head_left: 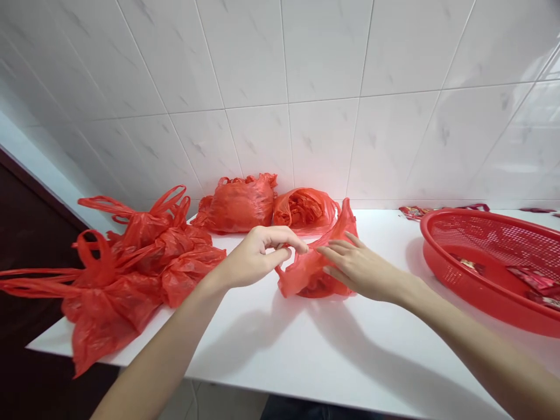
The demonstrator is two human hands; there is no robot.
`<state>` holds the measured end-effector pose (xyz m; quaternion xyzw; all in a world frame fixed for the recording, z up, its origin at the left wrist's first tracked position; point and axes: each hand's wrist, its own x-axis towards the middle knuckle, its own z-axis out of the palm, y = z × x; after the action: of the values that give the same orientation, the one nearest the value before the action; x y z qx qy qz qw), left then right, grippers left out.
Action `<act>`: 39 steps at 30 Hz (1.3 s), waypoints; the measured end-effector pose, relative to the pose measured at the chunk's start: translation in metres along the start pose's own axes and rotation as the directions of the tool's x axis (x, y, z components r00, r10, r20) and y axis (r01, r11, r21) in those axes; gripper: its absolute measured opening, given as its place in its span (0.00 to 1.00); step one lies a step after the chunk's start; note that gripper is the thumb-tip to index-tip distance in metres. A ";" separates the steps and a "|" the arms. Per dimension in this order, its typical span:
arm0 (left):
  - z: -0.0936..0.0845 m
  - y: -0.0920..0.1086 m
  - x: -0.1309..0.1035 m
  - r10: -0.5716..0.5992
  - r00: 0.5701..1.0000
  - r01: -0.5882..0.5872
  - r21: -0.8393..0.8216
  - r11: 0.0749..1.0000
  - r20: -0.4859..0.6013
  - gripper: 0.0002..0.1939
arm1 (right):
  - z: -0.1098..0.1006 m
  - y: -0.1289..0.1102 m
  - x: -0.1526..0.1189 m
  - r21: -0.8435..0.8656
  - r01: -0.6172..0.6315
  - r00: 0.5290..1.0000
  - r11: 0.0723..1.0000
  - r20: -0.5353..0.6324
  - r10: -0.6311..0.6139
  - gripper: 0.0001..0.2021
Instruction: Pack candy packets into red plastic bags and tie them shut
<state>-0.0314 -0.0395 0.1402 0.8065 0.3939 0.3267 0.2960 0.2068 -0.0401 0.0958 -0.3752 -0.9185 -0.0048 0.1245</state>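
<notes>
A red plastic bag (301, 274) stands on the white table in front of me, with its contents mostly hidden by the film. My left hand (262, 254) is at its left side, fingers curled and thumb pressed in, pinching a bit of the bag by the handle. On the other side, my right hand (361, 265) rests its fingers against the bag's upper right part. Those fingers are stretched out and slightly spread, not wrapped round the film.
Several tied red bags (118, 291) are heaped at the table's left end, one overhanging the edge. A filled red bag (240, 204) and a bundle of red bags (306, 207) sit against the tiled wall. At right stands a red basket (481, 280) holding small packets (536, 279).
</notes>
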 end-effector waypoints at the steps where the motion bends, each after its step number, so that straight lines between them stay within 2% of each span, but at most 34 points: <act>1: 0.000 -0.002 -0.003 -0.003 1.000 0.003 0.030 1.000 -0.007 0.14 | 0.007 0.002 -0.002 -0.014 -0.040 0.997 0.999 0.072 0.041 0.13; 6: -0.001 -0.013 -0.020 0.043 0.994 -0.015 0.253 0.967 -0.104 0.15 | 0.023 0.001 -0.029 0.012 -0.213 0.925 0.977 0.324 0.198 0.05; 8: -0.001 -0.014 -0.027 0.076 0.992 -0.040 0.309 0.950 -0.104 0.16 | 0.020 -0.001 -0.044 -0.031 -0.255 0.888 0.967 0.387 0.246 0.07; 10: 0.000 -0.013 -0.032 0.124 0.985 -0.077 0.348 0.934 -0.116 0.15 | 0.011 -0.001 -0.058 -0.053 -0.252 0.885 0.966 0.391 0.253 0.12; 12: -0.001 -0.009 -0.036 0.186 0.969 -0.114 0.371 0.922 -0.163 0.15 | -0.002 0.003 -0.072 -0.045 -0.236 0.927 0.971 0.290 0.239 0.15; 14: -0.002 -0.004 -0.037 0.256 0.940 -0.158 0.376 0.913 -0.227 0.15 | -0.015 0.010 -0.082 -0.032 -0.244 0.965 0.969 0.095 0.246 0.17; 15: -0.004 -0.002 -0.036 0.286 0.924 -0.179 0.373 0.910 -0.254 0.14 | -0.021 0.013 -0.085 -0.020 -0.265 0.964 0.964 -0.023 0.265 0.17; 16: -0.005 0.000 -0.035 0.315 0.907 -0.202 0.369 0.907 -0.279 0.14 | -0.025 0.016 -0.086 -0.004 -0.301 0.944 0.954 -0.141 0.298 0.18; 18: -0.006 0.003 -0.032 0.354 0.883 -0.240 0.352 0.905 -0.308 0.14 | -0.028 0.022 -0.082 0.028 -0.391 0.866 0.920 -0.329 0.377 0.21; 20: -0.005 0.005 -0.029 0.376 0.869 -0.270 0.331 0.904 -0.321 0.13 | -0.024 0.025 -0.073 0.032 -0.456 0.810 0.889 -0.399 0.430 0.22; 22: -0.002 0.006 -0.026 0.392 0.861 -0.294 0.313 0.903 -0.324 0.13 | -0.015 0.027 -0.061 -0.022 -0.481 0.824 0.876 -0.352 0.443 0.20; 25: 0.003 0.008 -0.023 0.413 0.854 -0.323 0.300 0.898 -0.316 0.12 | 0.000 0.025 -0.046 -0.170 -0.479 0.874 0.861 -0.185 0.450 0.14; 27: 0.005 0.009 -0.023 0.416 0.857 -0.333 0.291 0.897 -0.304 0.12 | 0.008 0.021 -0.039 -0.253 -0.427 0.904 0.868 -0.103 0.414 0.19; 29: 0.006 0.010 -0.024 0.411 0.863 -0.334 0.280 0.900 -0.293 0.12 | 0.014 0.017 -0.035 -0.310 -0.366 0.929 0.877 -0.069 0.364 0.24; 31: 0.006 0.010 -0.025 0.407 0.869 -0.336 0.266 0.903 -0.282 0.12 | 0.016 0.014 -0.032 -0.355 -0.354 0.932 0.865 -0.054 0.360 0.17; 33: 0.007 0.009 -0.025 0.401 0.873 -0.339 0.246 0.908 -0.278 0.13 | 0.013 0.017 -0.030 -0.351 -0.391 0.914 0.851 -0.042 0.402 0.10; 35: 0.005 0.009 -0.023 0.388 0.875 -0.332 0.223 0.916 -0.289 0.13 | 0.002 0.026 -0.027 -0.176 -0.421 0.907 0.890 -0.054 0.418 0.13; 37: 0.002 0.010 -0.018 0.363 0.875 -0.312 0.200 0.929 -0.321 0.12 | -0.017 0.038 -0.024 0.204 -0.387 0.895 0.899 -0.150 0.419 0.10; 38: 0.000 0.012 -0.013 0.352 0.870 -0.304 0.186 0.934 -0.345 0.11 | -0.029 0.044 -0.022 0.419 -0.322 0.866 0.849 -0.233 0.443 0.08; 39: -0.003 0.015 -0.008 0.343 0.863 -0.300 0.170 0.939 -0.372 0.10 | -0.041 0.049 -0.020 0.592 -0.241 0.815 0.769 -0.306 0.492 0.08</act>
<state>-0.0310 -0.0525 0.1506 0.7925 0.3224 0.5062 0.1084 0.2637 -0.0229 0.1268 -0.4915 -0.7354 0.1869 0.4273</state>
